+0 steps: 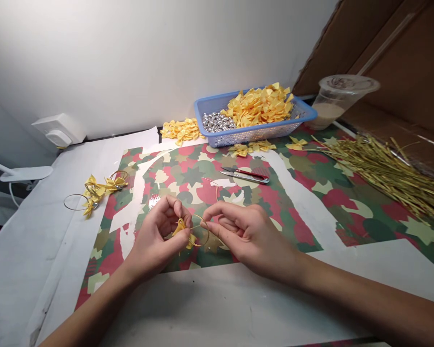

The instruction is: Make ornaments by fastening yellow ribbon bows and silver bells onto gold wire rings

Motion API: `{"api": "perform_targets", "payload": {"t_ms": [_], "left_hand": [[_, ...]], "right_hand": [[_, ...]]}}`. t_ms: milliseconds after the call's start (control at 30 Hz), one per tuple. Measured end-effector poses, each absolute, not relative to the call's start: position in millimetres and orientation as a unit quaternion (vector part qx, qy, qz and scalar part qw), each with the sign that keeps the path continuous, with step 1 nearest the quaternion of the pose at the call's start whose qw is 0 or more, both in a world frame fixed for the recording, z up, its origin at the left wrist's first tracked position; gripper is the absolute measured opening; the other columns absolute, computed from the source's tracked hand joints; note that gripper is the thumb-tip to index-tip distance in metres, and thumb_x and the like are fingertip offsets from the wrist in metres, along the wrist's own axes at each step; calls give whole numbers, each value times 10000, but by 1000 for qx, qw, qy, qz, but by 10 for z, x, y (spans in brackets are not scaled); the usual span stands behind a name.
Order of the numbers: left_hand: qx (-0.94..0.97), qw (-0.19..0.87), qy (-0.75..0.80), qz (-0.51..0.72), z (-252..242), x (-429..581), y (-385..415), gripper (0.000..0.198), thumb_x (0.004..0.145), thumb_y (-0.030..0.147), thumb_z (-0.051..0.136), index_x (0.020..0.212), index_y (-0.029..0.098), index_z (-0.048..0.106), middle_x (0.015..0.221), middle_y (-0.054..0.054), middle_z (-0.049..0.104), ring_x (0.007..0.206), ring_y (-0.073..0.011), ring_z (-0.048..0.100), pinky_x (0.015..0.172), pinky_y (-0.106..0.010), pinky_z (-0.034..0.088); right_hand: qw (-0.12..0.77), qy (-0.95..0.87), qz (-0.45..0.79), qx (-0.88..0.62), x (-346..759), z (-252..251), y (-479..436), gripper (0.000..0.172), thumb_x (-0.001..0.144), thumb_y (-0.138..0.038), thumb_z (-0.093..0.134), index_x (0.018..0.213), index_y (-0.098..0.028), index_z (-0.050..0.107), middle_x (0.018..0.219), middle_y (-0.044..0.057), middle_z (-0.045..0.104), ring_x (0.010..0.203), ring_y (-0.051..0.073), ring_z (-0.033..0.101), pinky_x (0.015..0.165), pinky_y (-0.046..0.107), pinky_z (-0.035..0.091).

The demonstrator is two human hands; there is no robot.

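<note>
You have both hands near the middle of the frame, over the patterned mat (188, 166), close to its front edge where white sheet (202, 308) begins. Your left hand (159, 236) is curled, thumb and fingers pinching a yellow bow (192, 240) and the near side of a thin gold ring (208, 234). Your right hand (255, 233) pinches between thumb and forefinger at the ring's right side, by a fine strand running across the hoop; whether it grips strand, ring or both you cannot tell. The ring sits between your fingertips, in the gap between the hands.

Beyond your knuckles, a stretch of mat runs up to the red-handled snips (246, 176), which lie well short of the blue basket (260, 130) at upper centre. Left of your left wrist, the mat's slanting edge gives onto pale surface, where other rings with bows (96, 190) lie at middle left. At right, dry stalks (383, 168) spread toward the frame's edge, bounding your reach that way, with a cup (329, 103) behind them against the cardboard (401, 48) at upper right.
</note>
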State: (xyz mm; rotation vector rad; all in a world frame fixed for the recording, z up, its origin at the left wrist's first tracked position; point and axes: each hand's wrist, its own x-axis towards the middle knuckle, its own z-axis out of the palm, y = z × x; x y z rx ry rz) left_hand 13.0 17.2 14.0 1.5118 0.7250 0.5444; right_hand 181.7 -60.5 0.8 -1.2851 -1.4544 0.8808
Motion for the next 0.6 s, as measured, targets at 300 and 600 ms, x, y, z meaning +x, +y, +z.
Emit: {"api": "perform_targets", "payload": {"t_ms": [300, 600], "left_hand": [[673, 624, 310, 249, 142, 123, 179, 206, 770, 84, 585, 814, 207, 426, 723, 49, 499, 652, -72, 470, 581, -163, 428], [641, 679, 260, 247, 90, 102, 208, 139, 822, 162, 587, 884, 208, 471, 787, 21, 543, 719, -89, 524, 623, -164, 474]], "right_hand": [[475, -595, 379, -526, 1829, 20, -594, 103, 873, -197, 498, 801, -163, 563, 477, -116, 231, 416, 58, 215, 415, 205, 188], [466, -583, 409, -526, 1844, -16, -607, 108, 881, -225, 489, 833, -174, 572, 483, -112, 233, 422, 66, 226, 419, 210, 182]]}}
